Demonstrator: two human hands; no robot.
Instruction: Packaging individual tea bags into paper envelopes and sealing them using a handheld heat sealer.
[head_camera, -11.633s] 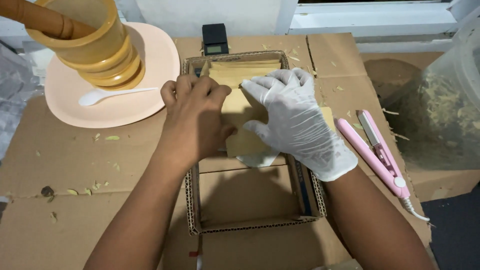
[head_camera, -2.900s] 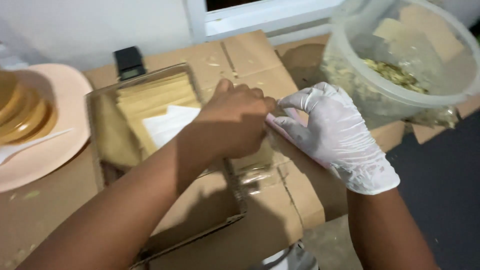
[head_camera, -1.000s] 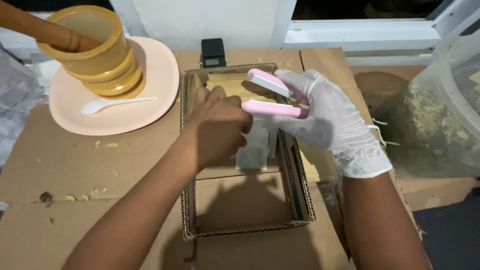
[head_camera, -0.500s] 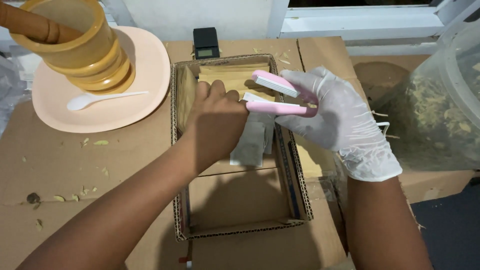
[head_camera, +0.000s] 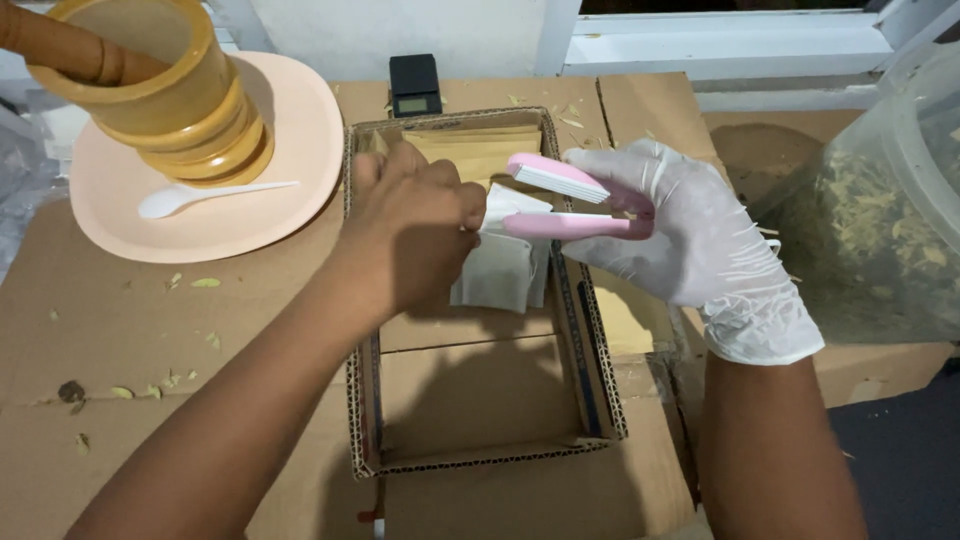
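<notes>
The bare left hand (head_camera: 415, 225) is closed on the top edge of a small white paper pouch (head_camera: 497, 270), holding it up over the shallow cardboard tray (head_camera: 362, 400). Just to its right, the gloved right hand (head_camera: 690, 245) grips a pink handheld sealer (head_camera: 565, 200), whose two arms stand parted in a narrow V with the pouch's top corner lying between them — not clamped down, as far as I can see.

The pouch hangs below the sealer, its lower part resting against the tray's inner divider. Beyond the left hand's knuckles a stack of tan envelopes or pouches (head_camera: 478, 150) fills the far end of the tray. The near compartment, below both wrists, holds nothing that I can make out.

By my reading the pouch is lined up and the seal itself is not yet pressed; how many have been done I cannot tell.

Further left of the left hand sit a pink plate (head_camera: 290, 150) with a white spoon (head_camera: 205, 195) and a yellow-brown mortar (head_camera: 165, 95). To the right of the gloved hand stands a clear tub of dried leaf (head_camera: 880, 230).
</notes>
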